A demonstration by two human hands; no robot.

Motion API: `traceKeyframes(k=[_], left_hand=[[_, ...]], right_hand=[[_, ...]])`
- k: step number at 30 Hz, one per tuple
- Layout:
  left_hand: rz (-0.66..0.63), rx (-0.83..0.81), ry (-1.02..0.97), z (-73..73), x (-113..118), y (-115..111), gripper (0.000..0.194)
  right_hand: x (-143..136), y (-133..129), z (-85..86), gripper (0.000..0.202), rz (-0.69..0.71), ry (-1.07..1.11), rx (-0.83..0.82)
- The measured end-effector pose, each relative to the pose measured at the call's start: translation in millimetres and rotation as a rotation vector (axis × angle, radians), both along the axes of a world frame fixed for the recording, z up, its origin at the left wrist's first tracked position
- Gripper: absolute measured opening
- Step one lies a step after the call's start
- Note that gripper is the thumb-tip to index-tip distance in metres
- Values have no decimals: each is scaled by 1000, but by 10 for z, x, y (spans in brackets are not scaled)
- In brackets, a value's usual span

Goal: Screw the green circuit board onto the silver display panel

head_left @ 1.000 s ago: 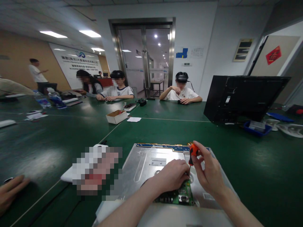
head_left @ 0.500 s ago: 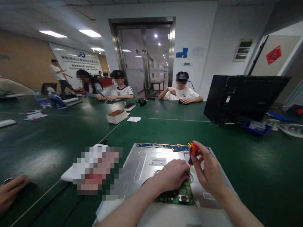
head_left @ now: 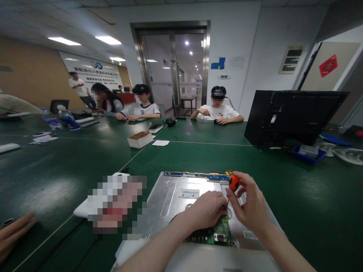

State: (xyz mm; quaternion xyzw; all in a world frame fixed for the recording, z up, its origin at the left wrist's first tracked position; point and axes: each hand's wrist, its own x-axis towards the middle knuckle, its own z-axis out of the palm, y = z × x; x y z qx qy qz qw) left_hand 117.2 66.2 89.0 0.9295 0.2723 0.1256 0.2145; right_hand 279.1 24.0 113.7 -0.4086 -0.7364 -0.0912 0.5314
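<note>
A metal display panel [head_left: 170, 200] lies on the green table, with a blue circuit strip [head_left: 198, 176] along its far edge. On it sits a green circuit board [head_left: 222, 230], partly under my left forearm. My right hand [head_left: 249, 200] grips an orange and black screwdriver [head_left: 234, 183] between thumb and fingers, its shaft pointing down toward the board's far edge. Beside the shaft, the fingers of my left hand [head_left: 208, 207] are pressed together by the tip; what they hold, if anything, is hidden.
A large black monitor [head_left: 292, 117] stands at the right, near a blue tray [head_left: 309, 154]. An open white box [head_left: 140, 140] is beyond the panel. A pixelated item [head_left: 113, 204] lies left of it. Another person's hand [head_left: 17, 234] rests at lower left. People sit across the table.
The screwdriver's handle has tilted slightly to the right and my right fingers have shifted around it. My left hand has stayed in place. The other hand at lower left has moved slightly.
</note>
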Motion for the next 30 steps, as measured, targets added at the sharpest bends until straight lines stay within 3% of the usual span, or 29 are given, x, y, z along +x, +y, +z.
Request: traceKeyframes(k=[7, 18, 30], left_hand=[[5, 17, 8, 8, -4, -6, 16], [-4, 16, -10, 23, 2, -20, 15], [6, 13, 0, 18, 4, -21, 13]], right_hand=[[-7, 6, 40, 34, -5, -3, 75], [-26, -26, 78, 48, 19, -39, 22], [-18, -42, 73, 48, 40, -1, 6]])
